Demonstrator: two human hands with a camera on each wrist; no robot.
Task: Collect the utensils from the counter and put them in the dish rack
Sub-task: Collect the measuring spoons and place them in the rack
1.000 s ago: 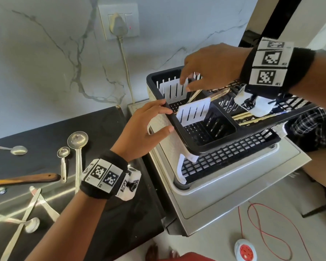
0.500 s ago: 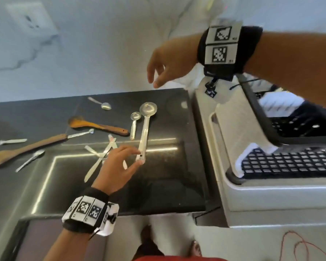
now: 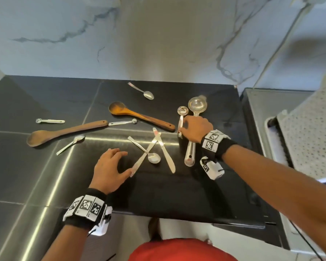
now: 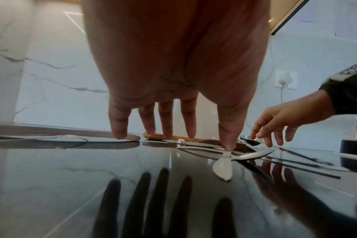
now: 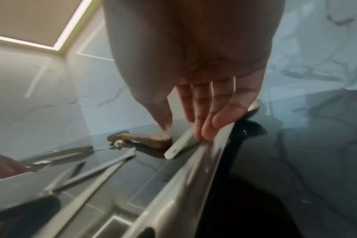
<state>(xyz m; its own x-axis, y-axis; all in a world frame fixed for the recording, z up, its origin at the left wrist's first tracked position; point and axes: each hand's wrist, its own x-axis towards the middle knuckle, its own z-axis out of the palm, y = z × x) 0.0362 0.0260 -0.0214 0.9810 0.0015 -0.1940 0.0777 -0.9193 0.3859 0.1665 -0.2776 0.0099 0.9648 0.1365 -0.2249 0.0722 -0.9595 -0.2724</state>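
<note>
This looks like the pick-up step. The right hand (image 3: 196, 129), fingers extended and resting on the handles of the small steel ladle (image 3: 181, 117) and the large steel ladle (image 3: 194, 125), works near the right edge of the glossy black desk (image 3: 45, 176). The left hand (image 3: 109, 170) is spread, thumb touching a flat steel butter knife (image 3: 145, 154) toward the front edge. Next, each must curl under a thin handle and lift it. The dish rack isn't visible.
</note>
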